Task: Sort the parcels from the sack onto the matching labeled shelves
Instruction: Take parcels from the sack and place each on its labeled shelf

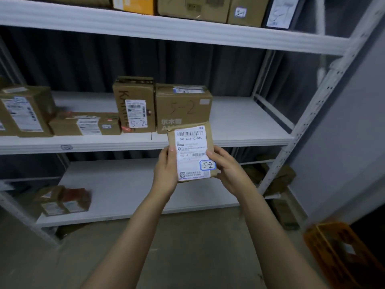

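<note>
Two bare forearms [187, 236] reach forward from the bottom of the view. An orange crate [341, 253] sits on the floor at the right. The left hand [166, 167] and right hand [229, 170] hold a brown parcel [193, 151] upright between them. The fingers wrap its side edges and the thumbs press its white label, which is marked "5-2". The parcel is in the air, in front of the middle shelf [125, 142]. Below it, the lower shelf [135, 190] carries small packets [62, 201] at the left. On the middle shelf, just behind the parcel, stands a box [183, 109] marked "5-2", with more boxes to its left. The top shelf [166, 28] holds cartons.
</note>
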